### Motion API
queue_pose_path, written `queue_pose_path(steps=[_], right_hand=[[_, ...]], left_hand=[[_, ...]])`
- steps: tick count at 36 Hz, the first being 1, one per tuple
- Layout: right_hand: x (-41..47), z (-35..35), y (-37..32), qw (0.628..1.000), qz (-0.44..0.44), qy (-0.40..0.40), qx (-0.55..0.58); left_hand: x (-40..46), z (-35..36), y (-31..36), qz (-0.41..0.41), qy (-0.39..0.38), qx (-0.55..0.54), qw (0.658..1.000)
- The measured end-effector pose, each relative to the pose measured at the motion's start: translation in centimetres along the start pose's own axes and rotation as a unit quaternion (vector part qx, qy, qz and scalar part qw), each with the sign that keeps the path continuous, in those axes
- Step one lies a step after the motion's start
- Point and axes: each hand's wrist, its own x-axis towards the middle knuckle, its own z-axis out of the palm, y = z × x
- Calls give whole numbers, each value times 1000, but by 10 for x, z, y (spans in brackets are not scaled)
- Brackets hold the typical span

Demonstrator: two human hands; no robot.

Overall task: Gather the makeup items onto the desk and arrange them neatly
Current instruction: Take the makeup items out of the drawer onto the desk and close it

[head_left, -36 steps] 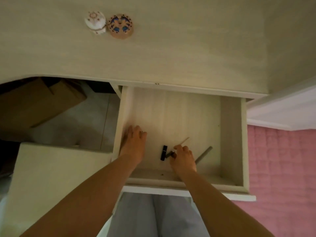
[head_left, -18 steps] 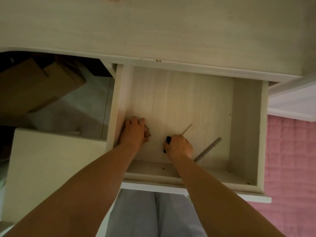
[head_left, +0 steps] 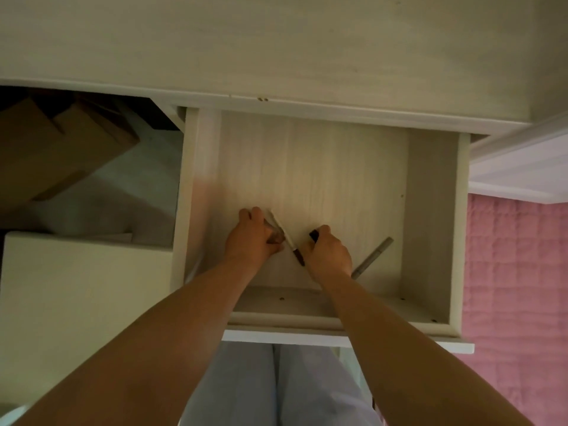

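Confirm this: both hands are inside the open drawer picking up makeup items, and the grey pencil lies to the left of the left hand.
Not quite. The head view shows the grey pencil lying to the right of the right hand, not left of the left hand. Both hands are indeed inside the open drawer, closed on small makeup items.

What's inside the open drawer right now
Inside the drawer: a grey pencil lying loose, a pale pencil by the left hand, and a black item in the right hand. The hands hide the rest.
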Motion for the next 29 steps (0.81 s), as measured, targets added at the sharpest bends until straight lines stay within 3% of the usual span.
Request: queue_pose_path(steps=[6,10,15,24,29], right_hand=[[5,9,-9,993,-77,-5,-89],[10,16,-17,987,-82,-5,-135],[7,8,-19,991,-54,-18,-119],[-7,-26,38,997,43,12,55],[-10,-39,65,995,95,8,-7]], left_hand=[[3,6,-2,17,5,-7,1000],[5,9,-2,31,-14,-2,999],[5,6,0,21,-36,-13,999],[-3,14,11,18,-104,-64,992],[-14,15,18,59,-133,-17,989]])
